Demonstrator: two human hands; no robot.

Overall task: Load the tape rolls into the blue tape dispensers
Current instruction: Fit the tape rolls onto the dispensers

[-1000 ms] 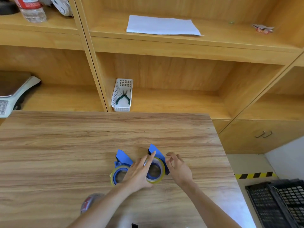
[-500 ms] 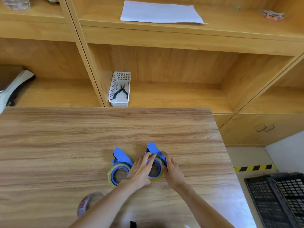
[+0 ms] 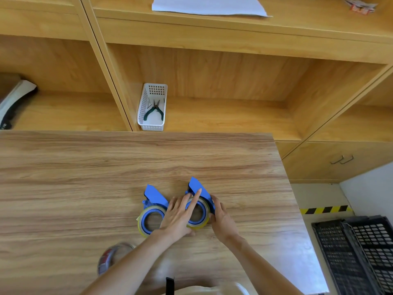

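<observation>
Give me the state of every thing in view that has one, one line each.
Left dispenser: flat on the table, tape roll seated, untouched.
Right dispenser: flat on the table, tape roll seated, both hands on it.
Left hand: fingers straight, resting across the right roll.
Right hand: grips the right dispenser's outer edge.
White basket: on the shelf, pliers inside.
Cabinet doors: closed.
</observation>
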